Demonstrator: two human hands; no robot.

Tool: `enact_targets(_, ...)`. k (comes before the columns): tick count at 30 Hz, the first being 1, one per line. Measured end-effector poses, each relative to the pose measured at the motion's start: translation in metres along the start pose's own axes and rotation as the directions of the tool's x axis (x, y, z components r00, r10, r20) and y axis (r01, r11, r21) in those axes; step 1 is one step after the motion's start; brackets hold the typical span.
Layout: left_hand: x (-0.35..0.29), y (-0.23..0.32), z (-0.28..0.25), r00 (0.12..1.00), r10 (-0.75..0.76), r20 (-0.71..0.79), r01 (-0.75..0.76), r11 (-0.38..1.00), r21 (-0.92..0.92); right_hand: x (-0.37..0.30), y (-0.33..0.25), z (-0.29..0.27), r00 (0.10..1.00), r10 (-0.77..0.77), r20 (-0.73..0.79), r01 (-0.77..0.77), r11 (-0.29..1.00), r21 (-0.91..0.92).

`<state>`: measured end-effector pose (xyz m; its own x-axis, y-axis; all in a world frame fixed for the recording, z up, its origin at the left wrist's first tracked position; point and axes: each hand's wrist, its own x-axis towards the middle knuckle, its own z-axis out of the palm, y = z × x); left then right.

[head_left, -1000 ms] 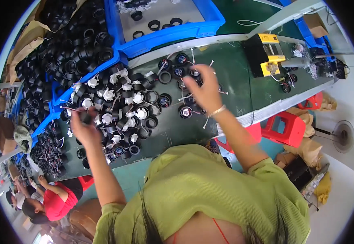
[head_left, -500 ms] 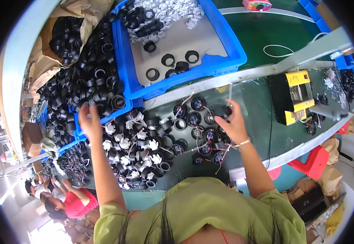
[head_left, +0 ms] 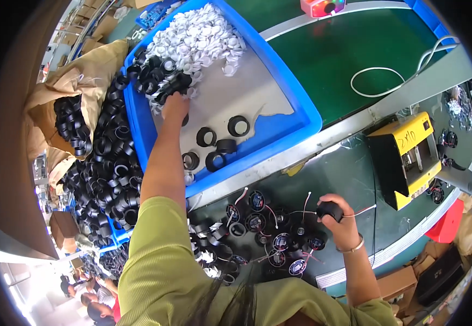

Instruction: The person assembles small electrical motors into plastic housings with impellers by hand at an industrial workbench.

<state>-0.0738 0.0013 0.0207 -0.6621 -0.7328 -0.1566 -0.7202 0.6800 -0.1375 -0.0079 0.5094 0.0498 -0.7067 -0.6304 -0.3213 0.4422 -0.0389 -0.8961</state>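
My left hand reaches into the blue tray, at a heap of black plastic rings beside a pile of small white plastic parts. Its fingertips are lost among the dark rings, so their grip cannot be made out. Over the green bench on the right, my right hand is closed round a short black cylindrical part; a thin wire sticks out beside the hand. Left of that hand lie several round black units with wire leads, some showing printed faces.
Loose black rings stand in the tray's near part, one ring among them. More black rings pile up left of the tray, by a brown paper sack. A yellow and black machine stands right. A red stool is below the bench edge.
My left hand has moved from the ring pile on the left up into the tray. My right hand has closed on a black cylindrical part and lifted it. The view has shifted.
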Motion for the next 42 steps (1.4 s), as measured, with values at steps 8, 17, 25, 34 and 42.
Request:
enact_targets(8,-0.137,-0.014,-0.066,0.99,0.106,0.09,0.112,-0.233,-0.966,-0.01,-0.037,0.05,0.999,0.037,0.007,-0.037,0.947,0.318)
enact_targets(17,-0.379,-0.017,-0.153,0.778,0.612,-0.143,0.602,-0.791,-0.109,-0.073,-0.126,0.168,0.842,-0.506,0.185,0.461,0.854,0.241)
enact_targets(25,-0.501,-0.027,-0.191,0.915,0.345,-0.211,0.256,-0.898,-0.357,-0.136,-0.145,0.23,0.42,-0.784,0.457,0.89,0.256,-0.377)
enact_targets(34,-0.543,-0.05,-0.184,0.925,0.297,-0.237,0.203,-0.913,-0.355,-0.169,-0.128,0.244,0.353,-0.758,0.549,0.92,0.176,-0.349)
enact_targets(42,-0.561,-0.063,-0.171,0.893,0.213,-0.396,-0.12,-0.735,-0.667,-0.19,-0.111,0.258,0.363,-0.707,0.607,0.911,0.131,-0.391)
